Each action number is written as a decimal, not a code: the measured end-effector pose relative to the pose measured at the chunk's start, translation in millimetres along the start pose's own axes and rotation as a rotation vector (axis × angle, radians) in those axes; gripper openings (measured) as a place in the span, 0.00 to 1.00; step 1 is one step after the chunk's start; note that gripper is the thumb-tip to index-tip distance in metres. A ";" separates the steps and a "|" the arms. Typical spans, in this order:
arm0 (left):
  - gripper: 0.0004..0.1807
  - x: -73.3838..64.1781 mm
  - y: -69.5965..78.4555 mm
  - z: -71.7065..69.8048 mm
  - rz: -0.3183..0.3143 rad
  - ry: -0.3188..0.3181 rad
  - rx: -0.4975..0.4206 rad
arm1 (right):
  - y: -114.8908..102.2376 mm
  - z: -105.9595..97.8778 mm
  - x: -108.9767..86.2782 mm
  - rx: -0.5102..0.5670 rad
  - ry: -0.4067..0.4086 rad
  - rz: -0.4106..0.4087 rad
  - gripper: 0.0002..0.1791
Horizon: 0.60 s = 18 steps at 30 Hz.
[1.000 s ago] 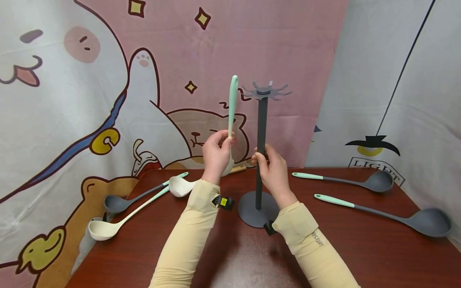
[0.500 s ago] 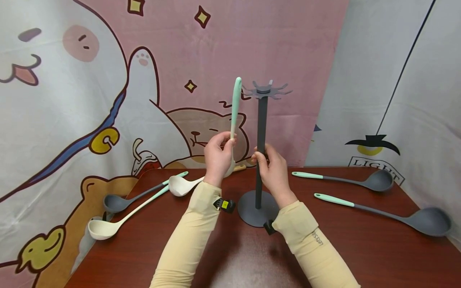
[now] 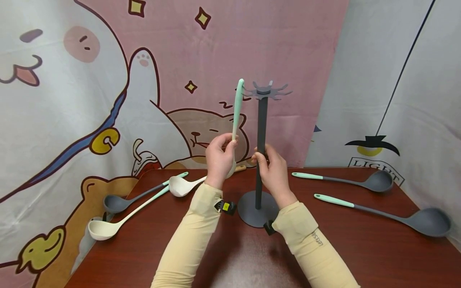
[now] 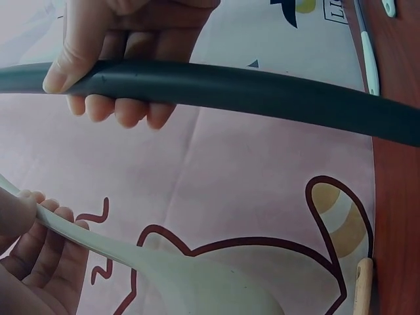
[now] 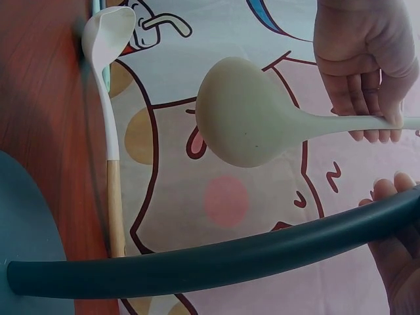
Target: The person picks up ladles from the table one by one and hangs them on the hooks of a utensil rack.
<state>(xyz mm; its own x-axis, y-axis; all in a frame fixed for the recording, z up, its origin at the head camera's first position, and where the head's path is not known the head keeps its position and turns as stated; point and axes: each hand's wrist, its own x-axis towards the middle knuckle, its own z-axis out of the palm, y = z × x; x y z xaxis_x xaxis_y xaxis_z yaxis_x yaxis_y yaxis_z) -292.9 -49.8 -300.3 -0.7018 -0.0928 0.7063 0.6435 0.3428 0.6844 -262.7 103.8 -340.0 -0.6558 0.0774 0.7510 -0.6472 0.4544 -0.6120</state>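
Observation:
In the head view, my left hand (image 3: 219,158) pinches the cream shaft of a ladle with a mint handle (image 3: 238,106). The ladle stands nearly upright, handle end up, beside one hook of a grey utensil stand (image 3: 262,120); I cannot tell whether the handle's end is hooked. Its cream bowl (image 5: 239,111) hangs below the hand and is mostly hidden behind it in the head view. My right hand (image 3: 272,170) grips the stand's post, thumb on the near side. The left wrist view shows that post (image 4: 230,88) running past the right-hand fingers.
On the left of the brown table (image 3: 245,256) lie a grey ladle (image 3: 117,204), a cream ladle (image 3: 104,230) and a white ladle with a wooden handle (image 3: 180,187). Two large grey ladles (image 3: 379,182) with mint handles lie on the right. A cartoon cloth hangs behind.
My left hand has moved slightly right and down with the ladle, bringing its handle end up to the stand's left hook. The right hand and the stand have stayed still.

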 end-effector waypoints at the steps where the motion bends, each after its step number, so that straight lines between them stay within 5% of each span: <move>1: 0.06 -0.5 -0.2 0.1 0.003 0.000 0.001 | -0.2 -0.1 -0.1 -0.001 -0.001 -0.001 0.09; 18: 0.06 -7.8 -0.9 5.9 0.006 0.004 -0.044 | 1.1 0.6 0.0 0.000 0.003 -0.004 0.10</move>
<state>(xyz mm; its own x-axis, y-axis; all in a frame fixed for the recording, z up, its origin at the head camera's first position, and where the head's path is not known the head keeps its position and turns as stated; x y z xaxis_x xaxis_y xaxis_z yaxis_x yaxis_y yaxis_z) -289.8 -43.8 -307.4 -0.6967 -0.0943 0.7112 0.6608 0.3015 0.6873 -263.6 103.8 -340.9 -0.6523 0.0781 0.7540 -0.6497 0.4548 -0.6091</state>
